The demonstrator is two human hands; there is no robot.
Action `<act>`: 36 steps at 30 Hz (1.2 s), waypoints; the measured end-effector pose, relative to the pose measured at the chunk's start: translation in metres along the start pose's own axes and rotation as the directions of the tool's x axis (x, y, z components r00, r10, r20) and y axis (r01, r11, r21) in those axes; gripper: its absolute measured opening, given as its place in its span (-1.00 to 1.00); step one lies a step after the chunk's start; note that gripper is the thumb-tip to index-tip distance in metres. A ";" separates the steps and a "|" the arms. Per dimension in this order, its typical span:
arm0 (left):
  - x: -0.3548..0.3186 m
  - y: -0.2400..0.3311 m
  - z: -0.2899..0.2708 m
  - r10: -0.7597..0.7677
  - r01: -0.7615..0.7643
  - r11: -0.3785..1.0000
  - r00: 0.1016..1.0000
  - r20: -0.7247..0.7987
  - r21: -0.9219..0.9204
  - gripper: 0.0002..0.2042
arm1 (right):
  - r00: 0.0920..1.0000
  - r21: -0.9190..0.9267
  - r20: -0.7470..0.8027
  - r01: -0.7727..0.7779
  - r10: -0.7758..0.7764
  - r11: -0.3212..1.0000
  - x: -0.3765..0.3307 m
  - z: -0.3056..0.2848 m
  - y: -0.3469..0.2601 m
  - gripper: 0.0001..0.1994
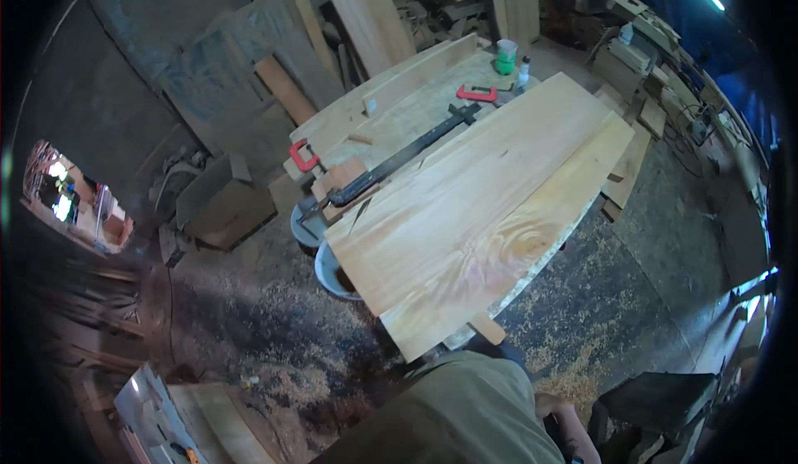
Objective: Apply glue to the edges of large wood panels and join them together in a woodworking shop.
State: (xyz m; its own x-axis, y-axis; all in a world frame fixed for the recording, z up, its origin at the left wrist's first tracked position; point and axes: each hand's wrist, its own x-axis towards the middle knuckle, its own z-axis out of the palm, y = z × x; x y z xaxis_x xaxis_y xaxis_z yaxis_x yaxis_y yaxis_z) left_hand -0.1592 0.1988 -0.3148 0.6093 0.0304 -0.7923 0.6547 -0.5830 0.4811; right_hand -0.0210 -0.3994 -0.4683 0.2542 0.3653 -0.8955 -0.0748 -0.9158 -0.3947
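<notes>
Wide pale board (474,214) lying flat at the workbench (424,98), right hand (547,404) low beside the green shirt (465,410).
Wood piece (488,328) juts from under the near end, probably a support; black bar clamp (399,160) alongside, likely parked handy. Right fingers: can't tell (left hand out of view).
</notes>
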 end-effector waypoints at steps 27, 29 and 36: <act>0.010 0.063 -0.029 0.123 -0.128 0.991 0.987 -0.107 -0.041 -0.68 | -0.266 0.355 0.015 0.902 -0.964 -0.243 -0.280 -0.202 -0.302 -0.74; 0.004 0.068 -0.027 0.151 -0.155 0.987 0.981 -0.125 -0.027 -0.68 | -0.238 0.225 0.028 0.948 -0.971 -0.226 -0.285 -0.205 -0.297 -0.78; -0.048 0.139 -0.070 0.555 -0.534 0.824 0.829 -0.076 0.192 -0.69 | -0.197 0.201 -0.001 0.960 -0.980 -0.193 -0.279 -0.187 -0.268 -0.85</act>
State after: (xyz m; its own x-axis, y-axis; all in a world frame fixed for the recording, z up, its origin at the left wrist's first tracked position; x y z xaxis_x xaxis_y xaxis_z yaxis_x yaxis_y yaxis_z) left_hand -0.0661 0.1729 -0.1836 0.9022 -0.2360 -0.3611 0.1283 -0.6523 0.7470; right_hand 0.1086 -0.2871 -0.0737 0.0246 0.8256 0.5637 0.0648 0.5613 -0.8250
